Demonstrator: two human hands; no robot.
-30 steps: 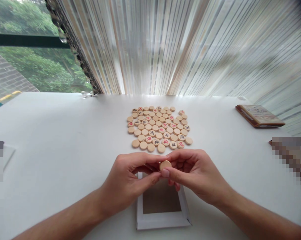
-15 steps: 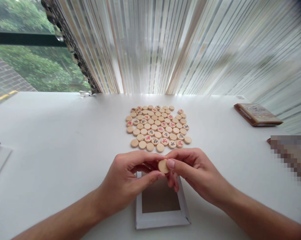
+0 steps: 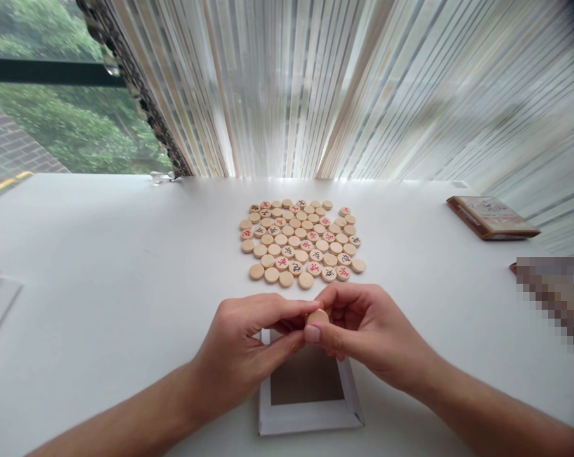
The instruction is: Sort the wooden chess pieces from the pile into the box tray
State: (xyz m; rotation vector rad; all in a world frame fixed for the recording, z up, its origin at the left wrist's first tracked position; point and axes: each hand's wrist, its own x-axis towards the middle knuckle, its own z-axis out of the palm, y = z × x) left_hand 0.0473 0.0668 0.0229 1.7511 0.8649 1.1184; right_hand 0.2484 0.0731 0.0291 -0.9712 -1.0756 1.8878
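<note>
Between my two hands, above an open box, is a round wooden xiangqi piece (image 3: 318, 317) with a plain face showing. My left hand (image 3: 253, 336) has its thumb and fingers closed on the piece's left side. From the other side my right hand (image 3: 363, 324) pinches it, the thumb lying across its lower front. Under the hands the shallow white box (image 3: 310, 416) has a brown bottom, and its far part is hidden. Just beyond lie many more xiangqi pieces (image 3: 300, 256) in a flat cluster, some blank side up, others showing red or black characters.
A brown-edged flat box (image 3: 494, 217) lies at the right on the white table (image 3: 125, 273). Nearer on that side is a partly blurred-out brown object (image 3: 553, 298). A pale flat thing (image 3: 9, 295) is at the left edge. String curtains (image 3: 287, 89) hang along the far edge.
The piece has turned in my fingers and shifted slightly right. My right thumb has slid left and down over its face, and my right fingers have curled in. The cluster looks the same.
</note>
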